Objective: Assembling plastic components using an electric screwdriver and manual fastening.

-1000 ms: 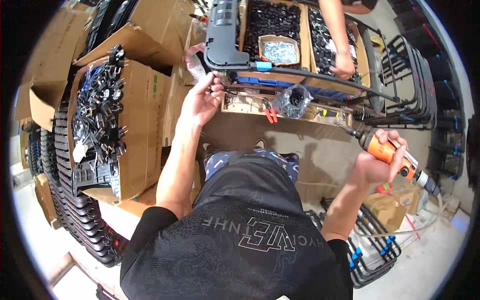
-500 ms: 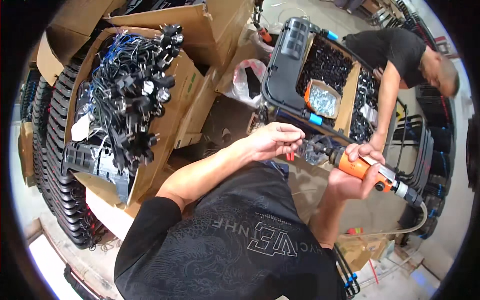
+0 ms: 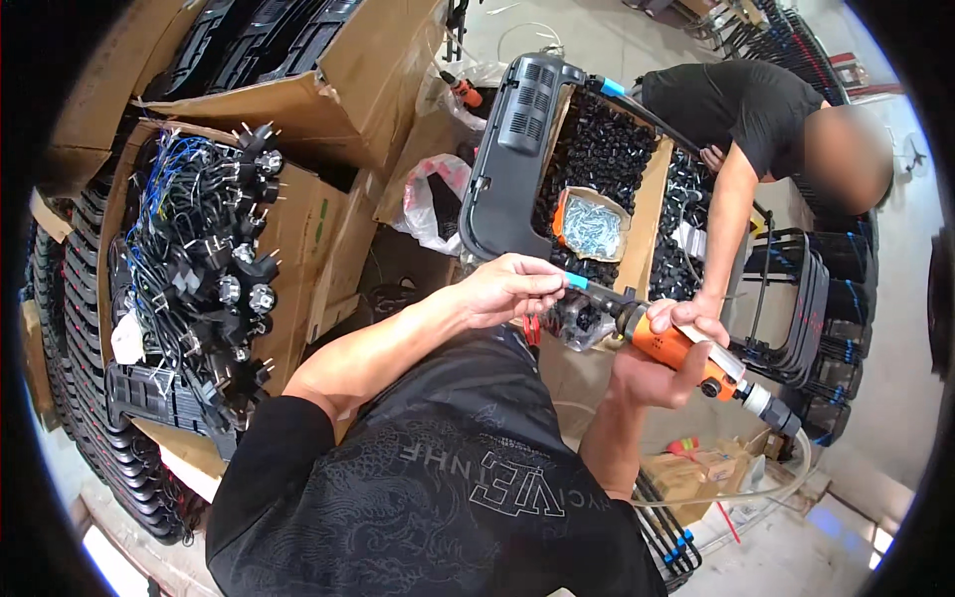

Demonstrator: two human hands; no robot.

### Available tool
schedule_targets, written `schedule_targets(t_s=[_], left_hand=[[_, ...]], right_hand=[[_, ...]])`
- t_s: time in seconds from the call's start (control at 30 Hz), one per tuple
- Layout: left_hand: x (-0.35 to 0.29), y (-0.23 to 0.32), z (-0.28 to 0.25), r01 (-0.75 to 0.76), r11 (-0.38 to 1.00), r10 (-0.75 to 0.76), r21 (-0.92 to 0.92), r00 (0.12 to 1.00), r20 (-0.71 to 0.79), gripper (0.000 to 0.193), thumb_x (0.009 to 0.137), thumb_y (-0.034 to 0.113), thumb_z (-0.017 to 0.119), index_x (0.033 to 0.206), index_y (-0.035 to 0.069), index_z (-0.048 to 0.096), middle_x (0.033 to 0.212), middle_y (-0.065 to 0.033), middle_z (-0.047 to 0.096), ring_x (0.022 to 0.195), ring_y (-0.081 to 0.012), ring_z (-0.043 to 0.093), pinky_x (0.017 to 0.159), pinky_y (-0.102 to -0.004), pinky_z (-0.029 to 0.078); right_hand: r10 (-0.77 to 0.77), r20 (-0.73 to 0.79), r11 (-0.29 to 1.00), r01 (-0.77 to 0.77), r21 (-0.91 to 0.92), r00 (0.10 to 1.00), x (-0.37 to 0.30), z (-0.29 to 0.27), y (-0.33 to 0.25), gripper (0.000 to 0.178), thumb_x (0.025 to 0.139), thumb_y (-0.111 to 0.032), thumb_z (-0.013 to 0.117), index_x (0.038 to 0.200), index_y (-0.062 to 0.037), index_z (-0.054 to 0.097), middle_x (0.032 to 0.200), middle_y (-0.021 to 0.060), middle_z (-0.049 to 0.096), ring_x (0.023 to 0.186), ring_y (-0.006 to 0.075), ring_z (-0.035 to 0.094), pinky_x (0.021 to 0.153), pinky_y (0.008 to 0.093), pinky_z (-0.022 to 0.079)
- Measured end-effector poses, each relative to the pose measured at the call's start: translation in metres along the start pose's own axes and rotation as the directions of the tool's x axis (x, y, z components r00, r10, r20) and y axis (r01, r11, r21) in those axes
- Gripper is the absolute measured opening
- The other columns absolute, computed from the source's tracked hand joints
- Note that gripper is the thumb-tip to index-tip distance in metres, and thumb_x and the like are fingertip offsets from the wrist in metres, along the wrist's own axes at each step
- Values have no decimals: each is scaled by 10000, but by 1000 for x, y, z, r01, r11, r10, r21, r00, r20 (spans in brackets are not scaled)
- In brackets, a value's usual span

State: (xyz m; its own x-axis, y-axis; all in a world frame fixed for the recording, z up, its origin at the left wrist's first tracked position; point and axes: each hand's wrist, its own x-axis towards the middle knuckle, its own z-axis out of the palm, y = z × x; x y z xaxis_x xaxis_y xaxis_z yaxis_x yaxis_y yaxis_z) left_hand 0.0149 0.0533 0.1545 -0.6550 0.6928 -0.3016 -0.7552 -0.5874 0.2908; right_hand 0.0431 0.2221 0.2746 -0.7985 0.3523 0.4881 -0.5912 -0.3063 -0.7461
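My right hand (image 3: 652, 378) is wrapped around an orange air screwdriver (image 3: 662, 346), its dark nose pointing left toward my other hand. A pale hose (image 3: 796, 468) leads from its rear end. My left hand (image 3: 512, 290) has its fingers pinched together beside a blue sleeve (image 3: 575, 282) on a tube, near the tool's nose; whatever the fingertips hold is hidden. Just beyond stands a black plastic panel (image 3: 517, 129) with vents, on a tubular frame. Behind the tool is an open carton (image 3: 647, 214) of small black parts. A smaller box (image 3: 559, 224) of silver screws sits in it.
At left, a cardboard box (image 3: 313, 239) overflows with black cables and plugs (image 3: 229, 269). Behind it is another open carton (image 3: 373, 90) of black panels. A co-worker (image 3: 736, 109) leans in from the right, one forearm close behind my right hand. Stacked frames (image 3: 796, 308) stand at right.
The view has shifted, so most things sit further left. My left hand's fingertips are now by the blue sleeve. The screwdriver stays in my right hand; the co-worker's second hand now shows near the frame.
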Motion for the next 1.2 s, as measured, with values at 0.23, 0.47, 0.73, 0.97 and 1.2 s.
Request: schedule_targets(t_s=[0.23,0.47,0.73,0.97,1.2], left_hand=[[50,10,19,-101,994,106,41,984,-143,164,888,98,661,1011,-10,663,861,-61,649,731,-119,607,675,-224,498],[64,41,10,-63,998,62,-19,995,-82,155,885,92,661,1001,-10,665,836,-54,635,739,-116,601,681,-228,496],[89,84,-33,-5,998,7,-61,999,39,183,902,101,644,1047,-10,657,868,-31,650,757,-91,599,708,-220,514],[113,108,-43,-25,995,9,-99,988,-152,186,894,145,662,1004,-4,655,791,-24,606,696,-100,562,656,-229,479],[134,80,-84,175,969,-130,177,963,-236,207,923,205,611,948,12,681,737,-48,654,640,-150,621,605,-293,518]], right_hand=[[64,-12,998,-63,28,998,43,-31,26,236,954,-276,479,1025,-61,545,893,122,571,714,197,543,679,333,443],[160,-72,981,-150,126,984,73,-25,59,219,937,-267,528,1018,-65,562,874,110,572,723,196,540,689,322,443],[205,-188,977,-191,91,960,84,5,107,230,923,-247,549,1046,-54,526,906,133,586,759,228,554,723,347,461],[313,-217,949,-294,119,924,101,5,151,207,927,-228,531,1029,-49,542,925,131,575,797,216,543,750,345,456],[289,-121,954,-276,113,950,128,7,209,182,899,-200,565,967,-34,596,913,117,618,756,212,544,750,343,457]])
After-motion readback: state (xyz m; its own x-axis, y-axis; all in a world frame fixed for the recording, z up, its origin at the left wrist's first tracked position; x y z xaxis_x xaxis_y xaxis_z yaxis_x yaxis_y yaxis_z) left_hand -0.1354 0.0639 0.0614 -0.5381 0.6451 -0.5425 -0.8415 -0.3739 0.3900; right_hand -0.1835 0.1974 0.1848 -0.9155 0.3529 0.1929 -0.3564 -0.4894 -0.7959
